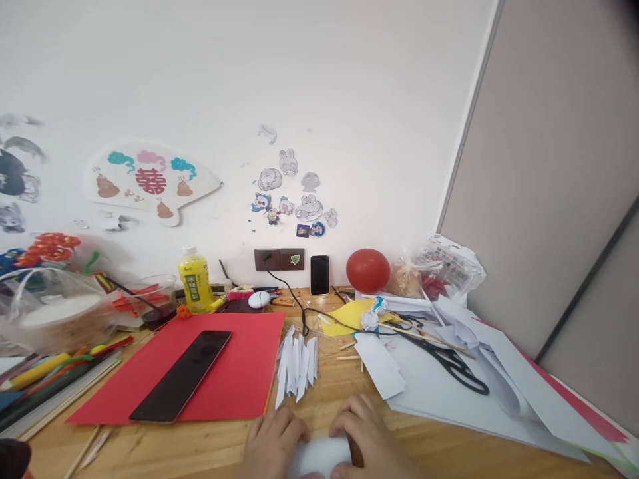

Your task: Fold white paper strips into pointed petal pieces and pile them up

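At the bottom edge of the view, a piece of white paper (322, 459) is held between my two hands. My left hand (275, 439) grips its left side with curled fingers, and my right hand (367, 436) is closed on its right side. The lower part of the paper is cut off by the frame. Just beyond my hands lies a group of narrow folded white paper strips (297, 366). A white paper piece (382, 364) rests further right, near black-handled scissors (454, 366).
Left of my hands, a black phone (182, 378) lies on red paper (249, 372). White sheets (444, 406) spread along the right. Toward the wall stand a yellow bottle (195, 279), a small dark-screened device (320, 275) and a red balloon (368, 269). A black cable (294, 299) runs from the socket.
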A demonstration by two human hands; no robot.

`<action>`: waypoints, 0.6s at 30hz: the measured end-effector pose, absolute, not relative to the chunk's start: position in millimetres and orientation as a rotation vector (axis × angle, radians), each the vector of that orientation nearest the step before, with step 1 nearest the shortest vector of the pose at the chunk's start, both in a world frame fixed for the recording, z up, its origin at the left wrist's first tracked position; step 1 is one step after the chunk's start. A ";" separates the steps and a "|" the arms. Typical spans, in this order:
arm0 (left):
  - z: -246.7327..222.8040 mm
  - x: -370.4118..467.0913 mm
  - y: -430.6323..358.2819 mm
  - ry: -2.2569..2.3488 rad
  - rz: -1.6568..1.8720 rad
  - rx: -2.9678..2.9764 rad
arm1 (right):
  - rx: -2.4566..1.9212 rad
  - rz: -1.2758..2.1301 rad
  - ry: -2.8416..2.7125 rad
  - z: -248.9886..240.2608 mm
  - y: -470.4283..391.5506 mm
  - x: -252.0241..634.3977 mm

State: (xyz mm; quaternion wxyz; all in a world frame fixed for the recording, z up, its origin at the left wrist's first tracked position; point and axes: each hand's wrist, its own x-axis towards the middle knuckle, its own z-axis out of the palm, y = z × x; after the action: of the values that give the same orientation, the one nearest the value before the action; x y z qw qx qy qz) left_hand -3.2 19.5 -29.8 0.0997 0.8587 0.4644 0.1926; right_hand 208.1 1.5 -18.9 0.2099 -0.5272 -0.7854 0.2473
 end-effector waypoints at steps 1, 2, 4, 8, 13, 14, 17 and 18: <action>-26.7 -1.9 18.3 1.364 0.563 2.528 | -1.457 0.683 -2.167 -17.9 0.6 208.4; -22.7 0.0 16.7 1.356 0.552 2.518 | -1.448 0.677 -2.152 -16.8 -0.4 208.7; -14.0 4.5 13.2 1.357 0.505 2.485 | -1.437 0.666 -2.130 -14.6 -2.3 209.2; -7.8 9.5 9.3 1.398 0.431 2.414 | -1.456 0.659 -2.137 -12.5 -3.3 210.3; -26.3 3.0 11.6 1.350 0.617 2.487 | -1.451 0.674 -2.210 -8.4 -2.4 212.1; -28.8 1.9 12.1 1.348 0.629 2.500 | -1.454 0.669 -2.222 -7.5 -2.2 212.1; -28.4 2.0 12.3 1.371 0.568 2.515 | -1.479 0.598 -2.230 -6.3 -1.7 211.2; -26.4 2.9 12.0 1.389 0.549 2.514 | -1.480 0.570 -2.231 -6.5 -1.5 210.8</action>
State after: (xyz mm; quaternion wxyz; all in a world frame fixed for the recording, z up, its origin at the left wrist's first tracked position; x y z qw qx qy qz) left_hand 2.9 12.0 -26.4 0.1085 0.8546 0.4723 0.1867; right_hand 210.8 -1.5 -6.5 0.2008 -0.5296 -0.7985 0.2040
